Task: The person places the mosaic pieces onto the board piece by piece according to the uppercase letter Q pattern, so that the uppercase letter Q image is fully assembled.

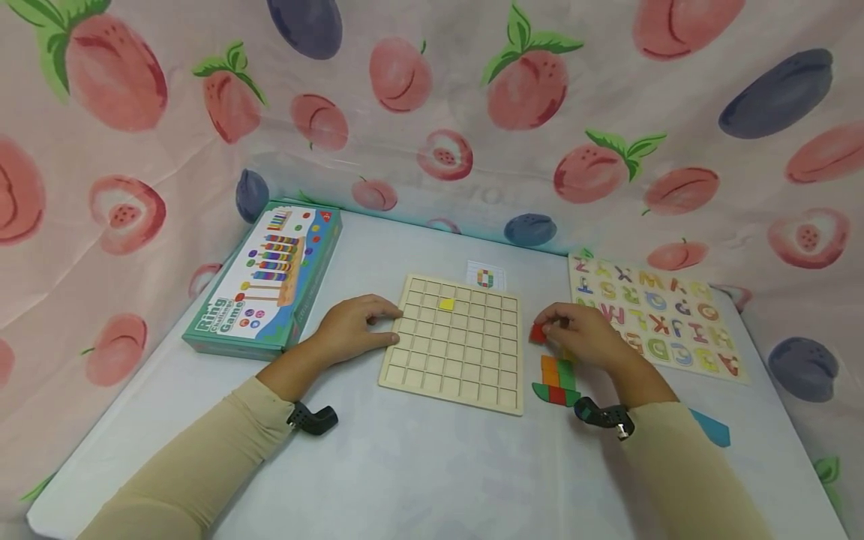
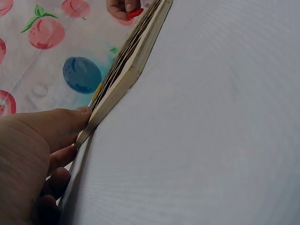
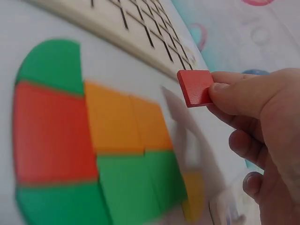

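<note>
A wooden grid board [image 1: 454, 352] lies flat on the table, with a yellow tile [image 1: 447, 304] in one of its upper cells. My left hand [image 1: 354, 326] rests against the board's left edge, its thumb [image 2: 70, 123] touching the side. Just right of the board, my right hand [image 1: 586, 334] pinches a red square tile [image 3: 194, 88] between thumb and fingers, held above the table. Below that hand lie orange tiles [image 3: 115, 124], green tiles [image 3: 133, 185], another red tile [image 3: 54, 133] and green rounded pieces [image 3: 51, 65]. A yellow piece [image 3: 192, 194] is partly visible beside them.
A small pattern card [image 1: 486, 277] sits behind the board. To the left is a green Ring Challenging Game box [image 1: 270, 281]; at the right lies an alphabet board [image 1: 658, 315]. A blue piece [image 1: 712, 429] shows beside the right sleeve. Fruit-printed cloth hangs behind the table.
</note>
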`<state>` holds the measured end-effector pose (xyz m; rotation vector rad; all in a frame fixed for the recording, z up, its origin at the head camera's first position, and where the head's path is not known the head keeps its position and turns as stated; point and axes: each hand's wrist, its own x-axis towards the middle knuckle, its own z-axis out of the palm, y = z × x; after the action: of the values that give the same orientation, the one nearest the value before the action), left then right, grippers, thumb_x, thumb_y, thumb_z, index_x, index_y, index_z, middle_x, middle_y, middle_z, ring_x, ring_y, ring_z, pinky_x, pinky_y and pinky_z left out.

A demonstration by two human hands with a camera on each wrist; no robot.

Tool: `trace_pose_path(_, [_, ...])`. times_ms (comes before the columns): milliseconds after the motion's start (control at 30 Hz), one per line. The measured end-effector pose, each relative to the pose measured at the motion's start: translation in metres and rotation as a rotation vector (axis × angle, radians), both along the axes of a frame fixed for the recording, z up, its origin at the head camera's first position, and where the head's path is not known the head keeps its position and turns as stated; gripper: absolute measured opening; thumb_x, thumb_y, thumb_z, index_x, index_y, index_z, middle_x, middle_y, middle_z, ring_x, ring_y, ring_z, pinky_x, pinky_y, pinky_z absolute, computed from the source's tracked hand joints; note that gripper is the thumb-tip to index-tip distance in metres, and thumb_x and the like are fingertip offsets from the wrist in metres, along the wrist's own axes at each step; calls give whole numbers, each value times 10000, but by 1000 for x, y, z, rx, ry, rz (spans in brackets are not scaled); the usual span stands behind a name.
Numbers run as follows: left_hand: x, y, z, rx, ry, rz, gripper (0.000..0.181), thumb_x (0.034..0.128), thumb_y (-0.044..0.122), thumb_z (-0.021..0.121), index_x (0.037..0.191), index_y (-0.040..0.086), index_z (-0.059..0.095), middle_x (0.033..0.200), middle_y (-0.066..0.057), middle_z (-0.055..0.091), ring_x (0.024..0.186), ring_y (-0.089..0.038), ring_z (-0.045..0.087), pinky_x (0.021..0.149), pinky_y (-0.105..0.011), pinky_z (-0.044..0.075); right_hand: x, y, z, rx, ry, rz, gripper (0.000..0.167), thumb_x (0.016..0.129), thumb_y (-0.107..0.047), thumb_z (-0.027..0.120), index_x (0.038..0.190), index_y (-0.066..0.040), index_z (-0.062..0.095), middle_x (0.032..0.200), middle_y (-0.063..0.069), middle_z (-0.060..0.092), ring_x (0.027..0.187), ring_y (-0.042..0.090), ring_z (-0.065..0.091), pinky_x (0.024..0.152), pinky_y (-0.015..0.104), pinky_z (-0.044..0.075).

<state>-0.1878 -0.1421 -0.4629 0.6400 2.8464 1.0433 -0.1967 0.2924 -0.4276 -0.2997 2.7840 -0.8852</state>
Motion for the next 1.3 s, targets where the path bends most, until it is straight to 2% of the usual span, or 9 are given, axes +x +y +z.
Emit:
trace_pose_path(167, [0, 0, 1, 5, -2, -5, 414, 912, 334, 878, 1292, 201, 785, 1317, 47, 721, 1036, -153, 623, 894, -401, 501, -13, -14, -2, -29, 45, 13, 125, 1054, -160, 669, 1122, -170, 774, 917, 30, 671, 871, 268, 542, 710, 359, 456])
trace_pose_path(333, [1, 0, 3, 1, 3, -10, 418, 912, 330, 879, 1296, 191, 785, 1318, 43, 722, 1045, -152, 632, 908, -401, 506, -22, -29, -3, -63, 48, 14, 117, 1051, -155, 679, 1118, -163, 774, 892, 45, 653, 828, 264, 539, 676, 345, 447])
trace_pose_path(533, [0, -1, 2, 3, 19, -12, 415, 910, 324, 882, 1292, 191, 787, 1308, 44, 725, 1026, -153, 631, 891, -401, 506, -29, -51, -4, -119, 15, 12, 112, 1059, -185, 678, 1124, -166, 768, 922, 57, 662, 867, 270, 555, 741, 390, 468])
trace_pose_path(733, [-1, -2, -1, 5, 16, -9, 419, 908, 332, 882, 1292, 196, 788, 1308, 51, 726, 1030, -148, 633, 887, -399, 509, -37, -72, -8, -137, 16, 27, 125, 1065, -176, 670, 1142, -159, 766, 949, 48, 691, 903, 264, 573, 836, 409, 473])
trace_pose_path(967, [-1, -1, -2, 5, 17, -11, 418, 905, 334, 885, 1288, 197, 792, 1301, 56, 728, 1028, -147, 632, 888, -395, 509, -44, -92, -10, -142, 38, 41, 150, 1071, -155, 660, 1178, -130, 762, 1013, 61, 705, 924, 267, 560, 817, 404, 473])
trace_pose_path(1300, [-2, -2, -3, -2, 16, -10, 421, 908, 336, 883, 1293, 193, 792, 1305, 51, 725, 1043, -151, 641, 891, -393, 516, -53, -113, -15, -152, 61, 92, 142, 1072, -141, 663, 1165, -127, 769, 1070, 45, 731, 973, 252, 607, 884, 415, 500])
